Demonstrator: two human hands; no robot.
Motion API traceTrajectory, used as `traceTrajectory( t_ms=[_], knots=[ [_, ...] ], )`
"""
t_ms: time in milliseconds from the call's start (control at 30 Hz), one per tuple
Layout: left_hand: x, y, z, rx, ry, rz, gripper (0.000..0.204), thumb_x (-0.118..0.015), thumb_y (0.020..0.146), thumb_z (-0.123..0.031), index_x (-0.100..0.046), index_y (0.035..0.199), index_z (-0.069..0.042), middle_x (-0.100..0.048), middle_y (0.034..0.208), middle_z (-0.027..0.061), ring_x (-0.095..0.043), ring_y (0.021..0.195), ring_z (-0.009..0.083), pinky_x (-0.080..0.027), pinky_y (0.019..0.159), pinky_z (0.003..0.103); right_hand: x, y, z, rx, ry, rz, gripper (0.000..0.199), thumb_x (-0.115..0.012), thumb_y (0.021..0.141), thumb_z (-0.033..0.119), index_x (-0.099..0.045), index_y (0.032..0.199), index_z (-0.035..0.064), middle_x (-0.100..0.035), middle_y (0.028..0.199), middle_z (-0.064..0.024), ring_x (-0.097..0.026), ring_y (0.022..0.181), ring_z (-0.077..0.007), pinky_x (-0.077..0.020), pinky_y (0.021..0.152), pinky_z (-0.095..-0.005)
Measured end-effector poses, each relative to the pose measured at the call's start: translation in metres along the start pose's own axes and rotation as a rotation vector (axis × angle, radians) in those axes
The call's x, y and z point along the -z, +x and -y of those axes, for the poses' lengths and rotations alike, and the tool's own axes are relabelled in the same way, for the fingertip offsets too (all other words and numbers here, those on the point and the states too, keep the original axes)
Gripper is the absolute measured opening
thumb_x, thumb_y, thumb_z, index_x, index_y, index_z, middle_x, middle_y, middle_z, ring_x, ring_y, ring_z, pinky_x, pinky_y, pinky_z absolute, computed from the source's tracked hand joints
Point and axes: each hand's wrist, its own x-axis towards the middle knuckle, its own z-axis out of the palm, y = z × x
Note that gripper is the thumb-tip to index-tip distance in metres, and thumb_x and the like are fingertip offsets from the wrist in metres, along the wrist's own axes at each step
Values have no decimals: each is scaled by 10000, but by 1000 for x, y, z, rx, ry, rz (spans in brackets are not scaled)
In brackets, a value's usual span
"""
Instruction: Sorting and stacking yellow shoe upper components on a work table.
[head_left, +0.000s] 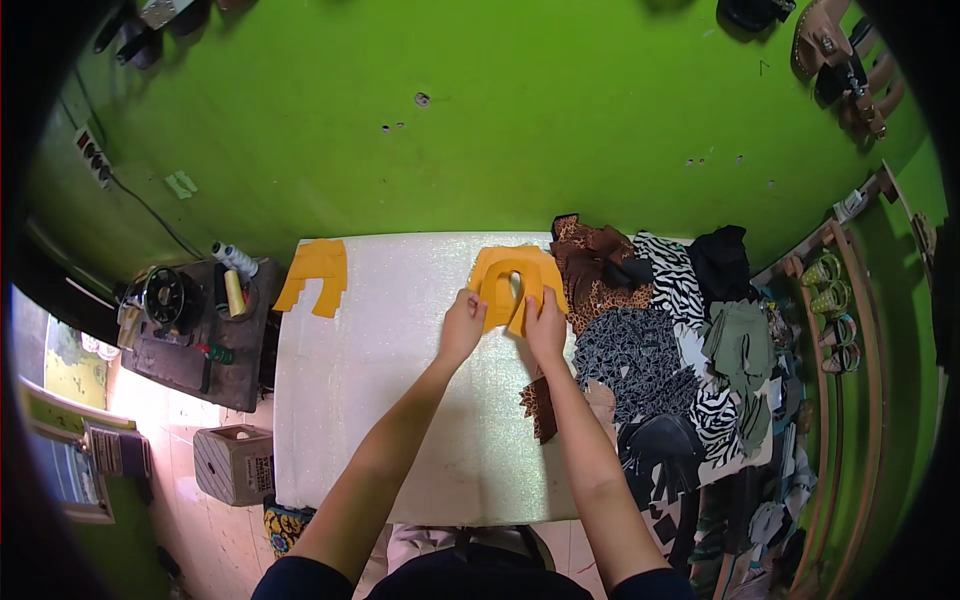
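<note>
Both hands hold a mustard-yellow U-shaped cut piece (518, 258), perhaps leather or fabric, over the far middle of the white table (390, 380). My left hand (464, 322) pinches its left leg with closed fingers. On the other leg, my right hand (545, 322) has its thumb on top and its fingers mostly hidden. More yellow material shows around and behind the held piece; whether it is separate pieces I cannot tell. Another stack of yellow cut pieces (318, 268) lies at the table's far left corner.
Leopard-print scraps (600, 260), zebra-print pieces (668, 275) and a dark patterned heap (635, 360) cover the table's right side. A sewing-type bench (215, 350) with thread spools (235, 258) stands left. Below it sits a box (232, 465). Sandals hang on a rack (835, 300) at right.
</note>
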Motion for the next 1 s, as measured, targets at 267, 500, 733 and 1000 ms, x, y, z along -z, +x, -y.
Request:
traceTrajectory(
  t_ms=[267, 500, 733, 1000],
  knots=[
    [37, -76, 49, 201, 71, -72, 190, -592, 796, -139, -523, 902, 3, -591, 777, 109, -581, 705, 197, -467, 652, 297, -7, -82, 2, -158, 3, 255, 294, -507, 837, 222, -516, 1079, 56, -611, 834, -226, -589, 783, -385, -466, 671, -423],
    [46, -101, 61, 270, 241, -69, 251, -582, 772, -169, -528, 965, -18, -568, 919, 172, -568, 847, 310, -457, 750, 376, -10, -106, -7, -12, -265, 284, 358, -548, 801, 224, -485, 1083, 13, -551, 985, -183, -532, 926, -327, -448, 747, -415],
    [34, -92, 29, 26, 380, -83, 293, -570, 751, -159, -512, 1005, -24, -495, 1012, 177, -492, 950, 329, -404, 837, 399, 14, -77, -24, -15, -493, -84, 556, -657, 698, 253, -433, 1130, -16, -472, 971, -169, -468, 921, -328, -429, 765, -408],
    [0, -88, -2, -122, 187, 81, 233, -541, 773, -134, -524, 989, -47, -496, 1029, 159, -491, 962, 330, -412, 829, 391, 19, -59, -34, -201, -448, 80, 487, -668, 674, 252, -477, 1034, -15, -488, 968, -197, -461, 954, -354, -407, 811, -406]
  ],
)
